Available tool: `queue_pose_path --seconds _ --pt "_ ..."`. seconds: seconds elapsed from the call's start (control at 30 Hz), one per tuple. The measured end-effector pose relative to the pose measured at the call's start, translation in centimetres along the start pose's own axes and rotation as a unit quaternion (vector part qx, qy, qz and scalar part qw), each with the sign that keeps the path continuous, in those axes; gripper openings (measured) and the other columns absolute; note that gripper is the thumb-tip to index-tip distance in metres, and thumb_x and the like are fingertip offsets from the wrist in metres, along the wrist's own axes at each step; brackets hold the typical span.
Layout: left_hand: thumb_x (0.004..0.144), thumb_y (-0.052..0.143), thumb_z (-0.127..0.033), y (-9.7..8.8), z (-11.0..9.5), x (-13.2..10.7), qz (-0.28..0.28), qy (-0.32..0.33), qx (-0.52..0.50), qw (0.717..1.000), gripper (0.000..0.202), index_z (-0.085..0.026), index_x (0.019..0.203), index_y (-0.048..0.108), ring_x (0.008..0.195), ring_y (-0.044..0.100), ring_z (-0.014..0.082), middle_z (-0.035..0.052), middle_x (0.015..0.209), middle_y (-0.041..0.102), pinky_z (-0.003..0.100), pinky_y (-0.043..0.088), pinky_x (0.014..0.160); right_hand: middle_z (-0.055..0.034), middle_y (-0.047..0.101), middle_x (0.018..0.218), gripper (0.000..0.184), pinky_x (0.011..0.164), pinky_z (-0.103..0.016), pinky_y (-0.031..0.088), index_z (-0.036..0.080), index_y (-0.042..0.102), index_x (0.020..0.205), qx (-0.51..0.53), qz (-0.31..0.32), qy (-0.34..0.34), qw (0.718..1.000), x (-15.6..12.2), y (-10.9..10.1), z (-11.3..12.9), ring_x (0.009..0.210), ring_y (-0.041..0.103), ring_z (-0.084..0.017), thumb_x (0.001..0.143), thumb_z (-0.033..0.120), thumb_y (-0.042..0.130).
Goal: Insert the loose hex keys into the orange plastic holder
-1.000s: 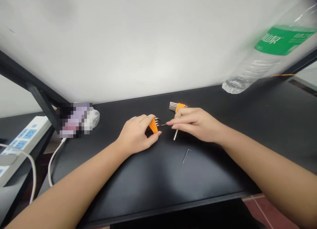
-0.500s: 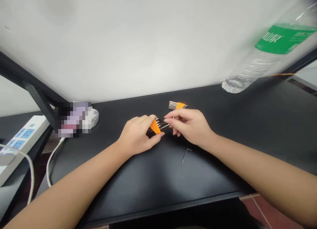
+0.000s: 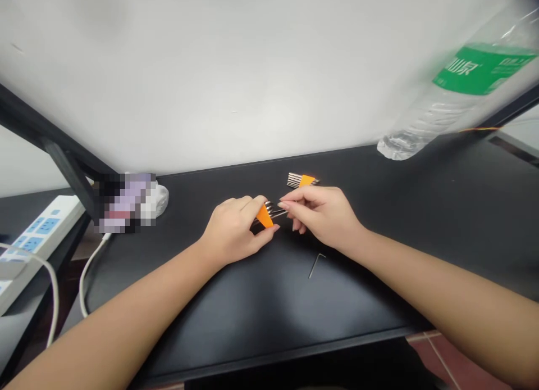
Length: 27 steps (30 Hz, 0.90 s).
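Note:
My left hand (image 3: 231, 231) is shut around an orange hex key holder (image 3: 265, 216), and several steel hex keys fan out of it to the right. My right hand (image 3: 320, 213) pinches a thin hex key (image 3: 278, 212) between thumb and fingers, right against the keys in that holder. Just beyond my right hand, a second orange holder (image 3: 307, 180) with a row of steel keys lies on the black desktop (image 3: 269, 305). A loose L-shaped hex key (image 3: 316, 265) lies below my right hand, touching neither hand.
A clear water bottle (image 3: 446, 109) with a green label hangs in view at upper right. A pixelated object (image 3: 126, 203) and a white wad (image 3: 159, 202) sit at the desk's back left. A power strip (image 3: 40, 232) and white cable (image 3: 89, 272) lie at left.
My right hand has moved left, closer to my left hand. The pale key that stuck out below it is no longer visible. The last half second shows little movement.

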State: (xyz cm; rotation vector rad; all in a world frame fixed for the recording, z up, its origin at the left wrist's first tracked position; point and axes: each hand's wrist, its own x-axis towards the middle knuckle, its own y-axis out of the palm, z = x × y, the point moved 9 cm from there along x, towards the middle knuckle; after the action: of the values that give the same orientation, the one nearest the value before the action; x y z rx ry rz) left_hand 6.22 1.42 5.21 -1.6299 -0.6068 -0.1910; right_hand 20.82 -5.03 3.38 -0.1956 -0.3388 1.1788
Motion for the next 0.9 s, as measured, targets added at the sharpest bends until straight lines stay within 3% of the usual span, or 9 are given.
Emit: queue_pose_path --seconds 0.27,0.47,0.77,0.9 --pt "0.095 0.062 -0.045 -0.4 -0.4 -0.1 -0.039 0.032 0.039 0.998 0.038 -0.015 0.118 0.061 0.073 0.061 0.0180 0.0038 0.084 0.067 0.033 0.045 0.067 -0.0030 0.068 0.064 0.035 0.039 -0.023 0.052 0.015 0.074 0.091 0.077 0.027 0.103 0.991 0.1 0.6 -1.7 0.046 0.063 -0.014 0.087 0.050 0.076" --pt "0.096 0.061 -0.041 -0.1 -0.5 -0.2 -0.033 0.049 0.074 0.995 0.037 -0.013 0.120 0.060 0.075 0.062 0.0202 0.0055 0.084 0.066 0.035 0.045 0.070 -0.0012 0.061 0.050 0.039 0.033 -0.022 0.045 0.016 0.067 0.071 0.097 0.083 0.172 0.977 -0.1 1.4 -2.8 0.035 0.053 -0.012 0.085 0.050 0.078" --pt "0.097 0.062 -0.040 -0.3 -1.0 -0.2 -0.046 0.068 0.078 0.994 0.038 -0.012 0.123 0.058 0.076 0.063 0.0203 0.0050 0.086 0.068 0.037 0.046 0.070 -0.0006 0.059 0.045 0.041 0.032 -0.020 0.043 0.016 0.064 0.065 0.098 0.079 0.194 0.973 -0.3 1.3 -2.6 0.033 0.051 -0.011 0.086 0.049 0.077" --pt "0.096 0.063 -0.037 -0.5 -1.1 -0.1 -0.050 0.071 0.068 0.994 0.039 -0.013 0.126 0.057 0.085 0.068 0.0224 0.0073 0.095 0.072 0.038 0.049 0.076 -0.0004 0.058 0.045 0.042 0.030 -0.019 0.041 0.015 0.063 0.064 0.130 0.090 0.207 0.965 -0.6 1.8 -2.5 0.032 0.050 -0.010 0.084 0.049 0.079"
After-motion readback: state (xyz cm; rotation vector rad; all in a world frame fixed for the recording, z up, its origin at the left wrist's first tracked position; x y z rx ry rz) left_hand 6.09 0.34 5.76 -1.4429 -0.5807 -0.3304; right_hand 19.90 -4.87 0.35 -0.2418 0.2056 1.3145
